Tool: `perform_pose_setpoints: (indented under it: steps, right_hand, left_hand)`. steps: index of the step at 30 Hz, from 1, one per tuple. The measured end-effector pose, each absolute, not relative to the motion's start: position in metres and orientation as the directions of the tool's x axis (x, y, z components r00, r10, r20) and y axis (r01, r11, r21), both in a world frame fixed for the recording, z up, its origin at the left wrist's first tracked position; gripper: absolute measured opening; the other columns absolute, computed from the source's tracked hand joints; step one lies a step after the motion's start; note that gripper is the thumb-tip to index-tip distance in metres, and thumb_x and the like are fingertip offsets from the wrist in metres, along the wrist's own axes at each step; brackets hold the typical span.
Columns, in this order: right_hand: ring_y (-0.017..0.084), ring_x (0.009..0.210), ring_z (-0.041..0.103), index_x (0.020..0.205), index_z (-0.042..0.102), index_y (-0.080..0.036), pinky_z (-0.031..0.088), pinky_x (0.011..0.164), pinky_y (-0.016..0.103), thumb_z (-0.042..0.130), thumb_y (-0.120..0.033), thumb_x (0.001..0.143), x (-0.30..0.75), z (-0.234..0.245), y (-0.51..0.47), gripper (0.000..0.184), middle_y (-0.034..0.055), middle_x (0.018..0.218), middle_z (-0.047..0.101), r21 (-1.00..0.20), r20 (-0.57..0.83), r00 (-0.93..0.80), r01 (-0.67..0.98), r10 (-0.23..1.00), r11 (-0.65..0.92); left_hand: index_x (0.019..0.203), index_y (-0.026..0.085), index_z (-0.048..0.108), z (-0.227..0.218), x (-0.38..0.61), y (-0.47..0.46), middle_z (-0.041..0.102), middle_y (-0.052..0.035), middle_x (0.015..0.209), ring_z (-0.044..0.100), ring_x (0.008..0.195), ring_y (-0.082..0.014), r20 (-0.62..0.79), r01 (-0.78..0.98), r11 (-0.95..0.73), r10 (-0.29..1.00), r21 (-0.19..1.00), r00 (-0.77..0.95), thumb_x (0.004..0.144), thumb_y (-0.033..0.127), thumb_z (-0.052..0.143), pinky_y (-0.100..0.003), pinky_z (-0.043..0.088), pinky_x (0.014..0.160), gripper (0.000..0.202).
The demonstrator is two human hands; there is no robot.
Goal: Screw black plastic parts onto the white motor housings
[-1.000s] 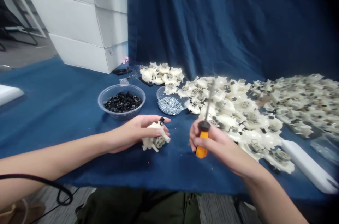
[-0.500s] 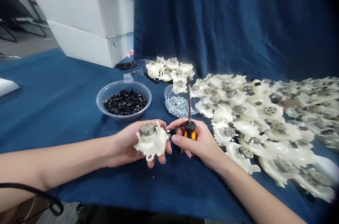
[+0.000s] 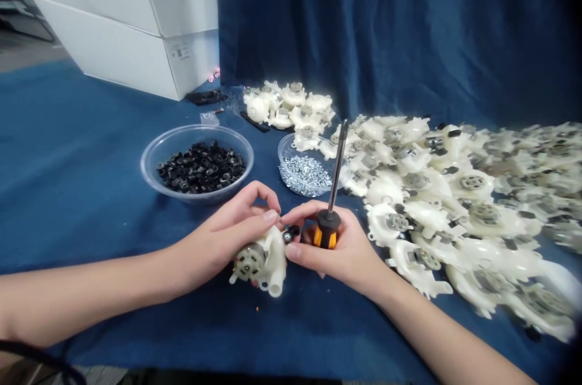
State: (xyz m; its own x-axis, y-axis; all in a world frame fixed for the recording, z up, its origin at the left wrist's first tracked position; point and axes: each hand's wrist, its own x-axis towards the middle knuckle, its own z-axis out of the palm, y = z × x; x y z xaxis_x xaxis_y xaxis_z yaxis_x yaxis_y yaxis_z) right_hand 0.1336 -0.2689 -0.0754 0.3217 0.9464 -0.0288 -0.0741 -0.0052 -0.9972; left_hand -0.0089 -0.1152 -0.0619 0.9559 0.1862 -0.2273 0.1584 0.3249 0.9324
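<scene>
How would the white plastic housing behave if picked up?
The white plastic housing likely feels stiff, its molded walls holding shape in the left hand. Its round metal end probably makes it end-heavy. Its protruding lugs may stop it rolling, but it could tip.

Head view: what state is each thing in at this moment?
Left hand, closed around the housing.
White plastic housing, held in the left hand, metal motor end showing.
Right hand, curled around the screwdriver.
Orange-and-black screwdriver, grip in the right hand, steel shaft tilted upward.
Large clear plastic bowl, filled with small black parts.
Small clear plastic bowl, holding silver screws.
White plastic assemblies, lying heaped on blue cloth.
</scene>
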Motion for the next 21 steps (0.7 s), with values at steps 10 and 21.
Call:
perform_pose_setpoints:
  steps: [10,21]
  right_hand:
    - [0.002,0.046,0.055,0.101,0.077,-0.024,0.045,0.040,0.010,0.084,-0.016,0.074,0.134,-0.074,-0.268,0.029,-0.0051,0.071,0.065,-0.997,-0.056,0.359,-0.070,0.932,-0.033]
    - [0.002,0.040,0.052,0.093,0.078,-0.021,0.043,0.039,0.011,0.085,-0.018,0.073,0.129,-0.077,-0.268,0.022,-0.0055,0.060,0.065,-0.992,-0.085,0.390,-0.122,0.917,-0.040]
  left_hand:
    - [0.098,0.026,0.045,-0.061,-0.010,-0.115,0.066,0.0026,0.075,0.066,0.055,-0.0163,-0.239,0.163,0.354,0.183,0.921,0.954,0.091,0.046,0.062,-0.022,0.053,0.044,0.027]
    - [0.100,0.021,0.055,-0.063,-0.006,-0.101,0.071,-0.0078,0.076,0.071,0.059,-0.0212,-0.419,0.436,0.662,-0.198,0.609,0.886,0.096,0.042,0.045,-0.023,0.054,0.039,0.023]
